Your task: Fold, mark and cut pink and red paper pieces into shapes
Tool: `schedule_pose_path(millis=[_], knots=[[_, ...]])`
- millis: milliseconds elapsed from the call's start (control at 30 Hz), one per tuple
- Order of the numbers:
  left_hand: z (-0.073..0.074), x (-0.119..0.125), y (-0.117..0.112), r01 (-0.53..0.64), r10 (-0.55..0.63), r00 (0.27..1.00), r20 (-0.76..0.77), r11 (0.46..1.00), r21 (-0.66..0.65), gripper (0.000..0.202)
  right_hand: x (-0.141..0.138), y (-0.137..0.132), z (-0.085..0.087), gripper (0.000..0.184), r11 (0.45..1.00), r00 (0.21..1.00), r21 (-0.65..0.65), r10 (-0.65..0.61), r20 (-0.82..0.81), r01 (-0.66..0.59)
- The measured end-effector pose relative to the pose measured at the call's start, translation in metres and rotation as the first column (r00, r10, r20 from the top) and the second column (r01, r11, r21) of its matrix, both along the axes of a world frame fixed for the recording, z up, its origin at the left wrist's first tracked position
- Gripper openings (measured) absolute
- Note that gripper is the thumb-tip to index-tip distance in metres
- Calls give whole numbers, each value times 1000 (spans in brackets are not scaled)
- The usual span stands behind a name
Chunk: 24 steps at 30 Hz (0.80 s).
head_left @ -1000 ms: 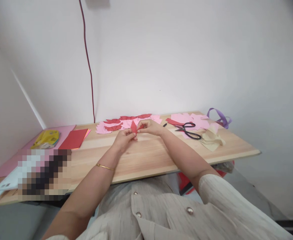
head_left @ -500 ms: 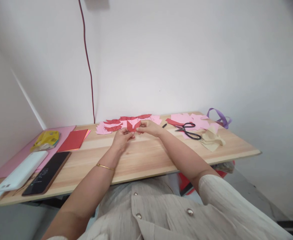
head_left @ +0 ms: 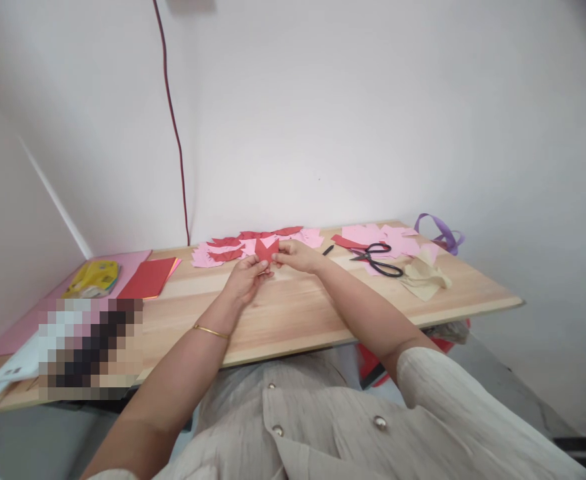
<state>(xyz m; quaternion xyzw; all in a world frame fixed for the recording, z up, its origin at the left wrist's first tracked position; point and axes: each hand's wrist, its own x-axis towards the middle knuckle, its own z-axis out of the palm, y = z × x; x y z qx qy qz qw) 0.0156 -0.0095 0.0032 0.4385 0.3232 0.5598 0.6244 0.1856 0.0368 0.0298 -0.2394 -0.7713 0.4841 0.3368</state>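
A small piece of red paper with a V-shaped notch in its top edge is held up between both hands, above the wooden table. My left hand pinches its lower left part with thumb and fingers. On the right side, my right hand grips it between thumb and fingertips. Just behind lies a spread of pink paper cutouts and red paper cutouts. The fingers cover parts of the red piece's edges.
Black-handled scissors lie right of my hands, near pink scraps and crumpled beige paper. A black pen is close to my right hand. At left are red sheets, a yellow packet and a white power bank.
The red paper has turned in my fingers and shows more of its face, with a plainer notch. Both hands stay in nearly the same place.
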Motion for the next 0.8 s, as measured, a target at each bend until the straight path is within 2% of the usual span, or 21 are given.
schedule_pose_path(millis=[67,200,367,467,600,667,800], knots=[[0,1,-1,19,-19,999,42,1000,-8,24,1,2,-1,19,1000,1000,-7,28,-4,-28],[0,0,1,-41,41,998,46,999,2,25,2,3,0,26,998,999,-51,38,8,-37],[-1,-1,2,2,-3,1000,13,999,52,21,1,-1,2,31,998,998,11,69,5,-69],[-1,1,2,40,-43,998,54,997,70,21,1,-3,3,35,991,992,-51,123,-42,-125],[-1,0,2,17,-18,1000,16,998,61,23,2,0,1,37,982,993,-147,112,-46,-118],[-2,-1,3,-14,15,1000,-17,997,73,24,2,0,0,35,983,996,-161,85,-35,-90],[-6,-3,7,-88,101,988,-113,990,115,26,0,-2,0,25,995,998,-80,-58,-13,57]])
